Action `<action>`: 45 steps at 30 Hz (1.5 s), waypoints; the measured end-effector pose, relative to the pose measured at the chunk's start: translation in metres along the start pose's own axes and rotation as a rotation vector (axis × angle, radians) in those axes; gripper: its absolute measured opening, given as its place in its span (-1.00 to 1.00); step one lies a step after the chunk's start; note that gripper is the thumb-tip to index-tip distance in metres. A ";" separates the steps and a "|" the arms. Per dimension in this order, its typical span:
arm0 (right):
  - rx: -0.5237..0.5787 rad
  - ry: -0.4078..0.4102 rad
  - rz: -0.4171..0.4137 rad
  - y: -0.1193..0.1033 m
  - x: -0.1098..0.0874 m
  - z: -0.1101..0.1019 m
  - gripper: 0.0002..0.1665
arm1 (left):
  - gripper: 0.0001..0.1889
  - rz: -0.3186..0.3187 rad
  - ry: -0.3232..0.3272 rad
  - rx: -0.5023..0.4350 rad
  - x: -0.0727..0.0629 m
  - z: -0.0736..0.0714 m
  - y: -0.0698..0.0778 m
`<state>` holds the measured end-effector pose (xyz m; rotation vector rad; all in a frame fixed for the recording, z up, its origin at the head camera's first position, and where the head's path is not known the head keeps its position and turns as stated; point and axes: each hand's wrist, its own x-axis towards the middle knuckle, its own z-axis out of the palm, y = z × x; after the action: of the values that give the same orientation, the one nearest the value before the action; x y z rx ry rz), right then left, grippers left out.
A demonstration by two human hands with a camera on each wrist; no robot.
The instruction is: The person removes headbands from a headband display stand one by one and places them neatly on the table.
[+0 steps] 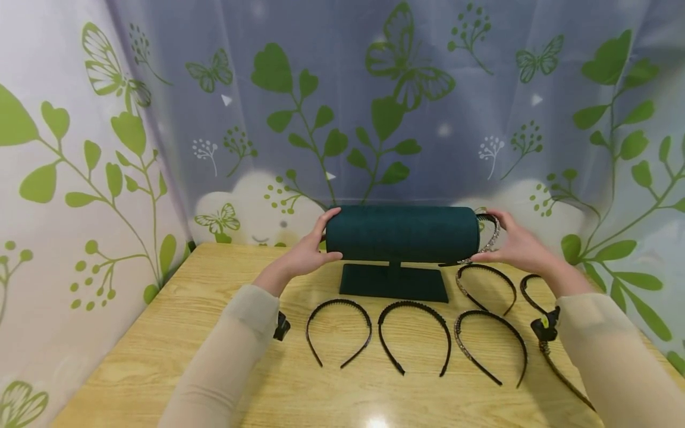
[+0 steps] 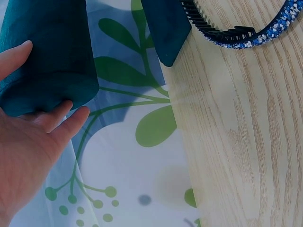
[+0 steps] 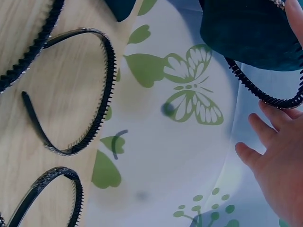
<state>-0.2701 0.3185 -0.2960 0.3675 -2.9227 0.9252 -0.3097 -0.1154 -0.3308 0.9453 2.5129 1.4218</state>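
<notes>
A dark green padded roll, the bar of a headband display stand (image 1: 401,233), stands on its flat base at the back of the table. My left hand (image 1: 307,254) grips the roll's left end, thumb on the near side, other fingers partly hidden behind it. At the right end, a glittery toothed headband (image 1: 495,230) curves out past the roll. My right hand (image 1: 521,245) holds this headband, with thumb and fingers on opposite sides of its curve. In the right wrist view, the toothed headband (image 3: 258,90) hangs around the roll's end against the fingertips.
Several headbands lie in front, among them a left one (image 1: 369,326), a middle one (image 1: 414,305) and a right one (image 1: 489,314). Another headband (image 1: 487,267) lies beside the base; more sit by the right sleeve. A leaf-printed curtain (image 1: 321,71) hangs behind the table.
</notes>
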 end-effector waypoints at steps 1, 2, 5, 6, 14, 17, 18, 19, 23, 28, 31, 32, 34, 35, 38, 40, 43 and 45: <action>-0.008 0.004 0.002 0.001 -0.001 0.001 0.43 | -0.06 -0.002 0.000 0.000 0.000 0.000 0.000; -0.015 0.007 0.005 0.002 -0.002 0.001 0.43 | -0.06 -0.005 0.001 0.001 0.000 0.000 0.000; -0.017 0.014 0.011 0.005 -0.004 0.003 0.43 | -0.07 -0.010 0.002 0.001 0.000 0.000 -0.001; -0.016 0.016 0.014 0.007 -0.004 0.003 0.42 | -0.07 -0.009 0.001 -0.002 -0.001 0.000 -0.001; -0.009 0.043 0.022 0.020 -0.011 0.002 0.39 | -0.06 -0.004 0.003 -0.005 0.000 0.001 0.000; -0.032 0.057 0.031 0.023 -0.017 -0.002 0.38 | -0.06 0.004 0.003 -0.009 0.000 0.001 -0.001; -0.042 0.060 0.038 0.023 -0.020 -0.004 0.38 | -0.06 0.007 0.003 -0.011 0.001 0.001 -0.001; -0.051 0.063 0.049 0.024 -0.023 -0.006 0.38 | -0.06 0.012 0.002 -0.013 0.001 0.002 -0.001; -0.070 0.066 0.106 0.027 -0.035 -0.013 0.42 | -0.06 0.012 0.003 -0.011 0.001 0.002 -0.001; -0.053 0.095 0.137 0.035 -0.051 -0.020 0.45 | -0.06 -0.003 -0.001 -0.022 0.000 0.002 0.001; -0.022 0.112 0.123 0.040 -0.063 -0.023 0.44 | -0.07 -0.005 0.001 -0.014 -0.001 0.001 0.001; -0.009 0.114 0.119 0.041 -0.067 -0.024 0.44 | -0.07 -0.004 0.004 -0.010 0.000 0.001 0.001; -0.009 0.126 0.108 0.042 -0.076 -0.026 0.41 | -0.08 -0.002 0.009 0.002 0.000 0.001 0.000; -0.014 0.130 0.105 0.042 -0.080 -0.027 0.40 | -0.08 0.001 0.010 0.004 0.000 0.001 0.000; -0.034 0.149 0.098 0.043 -0.092 -0.032 0.38 | -0.08 0.006 0.013 0.004 0.000 0.001 0.000; -0.047 0.164 0.102 0.044 -0.100 -0.035 0.37 | -0.07 0.006 0.012 0.000 0.000 0.001 0.000; -0.056 0.193 0.107 0.046 -0.110 -0.039 0.36 | -0.06 0.007 0.011 -0.010 0.001 0.002 -0.001; -0.050 0.210 0.108 0.048 -0.117 -0.042 0.35 | -0.06 0.005 0.008 -0.018 0.001 0.002 -0.002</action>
<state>-0.1692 0.4050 -0.3029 0.1031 -2.7884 0.8441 -0.3110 -0.1137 -0.3337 0.9461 2.5011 1.4497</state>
